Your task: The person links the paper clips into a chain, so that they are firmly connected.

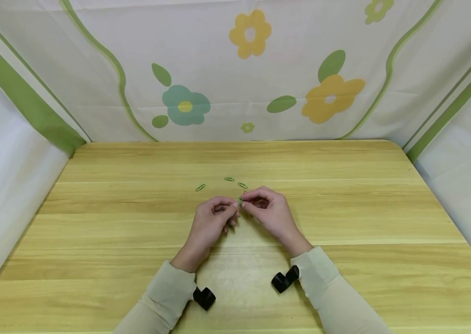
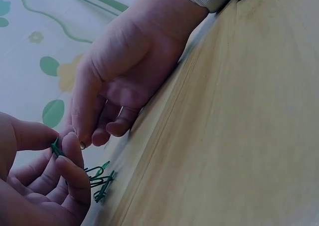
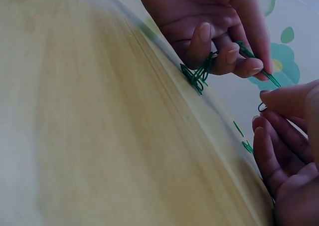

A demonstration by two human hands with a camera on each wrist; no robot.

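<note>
Paperclips (image 1: 229,179) on tabletop (image 1: 364,208), flowered cloth (image 1: 218,60) behind

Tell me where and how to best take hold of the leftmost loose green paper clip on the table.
Probably pinch its long sides at the middle, coming from above: the paper clip lies flat on the table. Close across its length, which slants up to the right in the head view. The other loose clips lie apart from it, so there seems to be room.

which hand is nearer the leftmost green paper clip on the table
Left. The left hand is just on the near side of the paper clip; the right hand is farther off, to its right.
</note>
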